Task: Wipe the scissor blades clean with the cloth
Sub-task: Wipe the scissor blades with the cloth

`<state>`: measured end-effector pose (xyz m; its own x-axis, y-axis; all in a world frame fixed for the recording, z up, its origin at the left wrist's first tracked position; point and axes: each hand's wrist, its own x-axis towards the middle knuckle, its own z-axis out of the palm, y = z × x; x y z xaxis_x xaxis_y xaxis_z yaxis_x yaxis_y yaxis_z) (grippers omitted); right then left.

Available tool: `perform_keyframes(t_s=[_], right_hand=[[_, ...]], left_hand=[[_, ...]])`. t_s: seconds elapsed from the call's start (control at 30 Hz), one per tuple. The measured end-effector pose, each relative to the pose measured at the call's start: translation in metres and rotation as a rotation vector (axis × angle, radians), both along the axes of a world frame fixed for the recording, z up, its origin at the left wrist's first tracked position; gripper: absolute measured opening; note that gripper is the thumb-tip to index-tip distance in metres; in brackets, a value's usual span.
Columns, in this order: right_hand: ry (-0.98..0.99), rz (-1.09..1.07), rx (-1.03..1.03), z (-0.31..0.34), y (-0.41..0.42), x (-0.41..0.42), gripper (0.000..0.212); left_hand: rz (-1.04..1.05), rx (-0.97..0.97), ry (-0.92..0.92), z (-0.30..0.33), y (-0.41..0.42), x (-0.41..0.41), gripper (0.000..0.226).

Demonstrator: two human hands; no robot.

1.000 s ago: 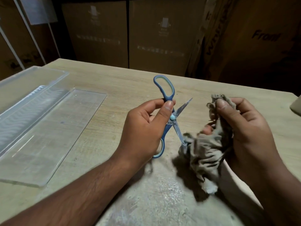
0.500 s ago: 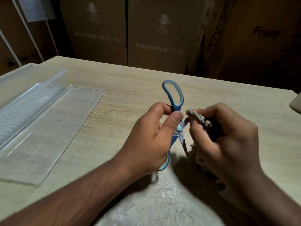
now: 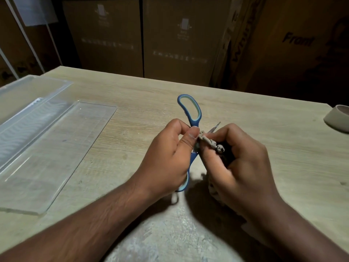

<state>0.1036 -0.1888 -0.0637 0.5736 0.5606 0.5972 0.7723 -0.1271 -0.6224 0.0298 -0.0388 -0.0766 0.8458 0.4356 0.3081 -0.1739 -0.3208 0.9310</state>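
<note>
I hold the scissors in my left hand and press the cloth on the blades with my right hand, above the table.

Most of the blades are hidden under the cloth and my fingers; only one metal tip shows beyond the right hand, and the lower blue handle is half covered by my left palm. My left thumb and fingers pinch the scissors near the pivot, with the upper handle loop pointing away from me. My right fingers are closed around the bunched cloth, just beside the left thumb. At the left lies a clear plastic tray with a flat clear lid beside it; I cannot tell if something is in it. A pale bowl is cut off at the right edge.
</note>
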Motion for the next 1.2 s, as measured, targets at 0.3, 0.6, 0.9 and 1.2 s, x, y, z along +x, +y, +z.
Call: perform_keyframes(t_s=[0.3,0.6,0.9,1.2], right_hand=[[0.120,-0.006,-0.040,0.003,0.003,-0.003,0.016],[0.045,-0.077,-0.090,0.003,-0.001,0.007,0.012],[0.116,-0.114,-0.082,0.008,-0.002,0.009,0.021],[0.137,-0.104,-0.086,0.009,-0.003,0.009,0.014]], left_hand=[[0.061,0.001,0.026,-0.001,-0.003,0.002,0.023],[0.058,0.036,0.074,-0.001,-0.002,0.001,0.026],[0.000,0.002,0.034,0.000,0.000,-0.001,0.024],[-0.013,-0.041,0.041,0.001,0.003,-0.001,0.022]])
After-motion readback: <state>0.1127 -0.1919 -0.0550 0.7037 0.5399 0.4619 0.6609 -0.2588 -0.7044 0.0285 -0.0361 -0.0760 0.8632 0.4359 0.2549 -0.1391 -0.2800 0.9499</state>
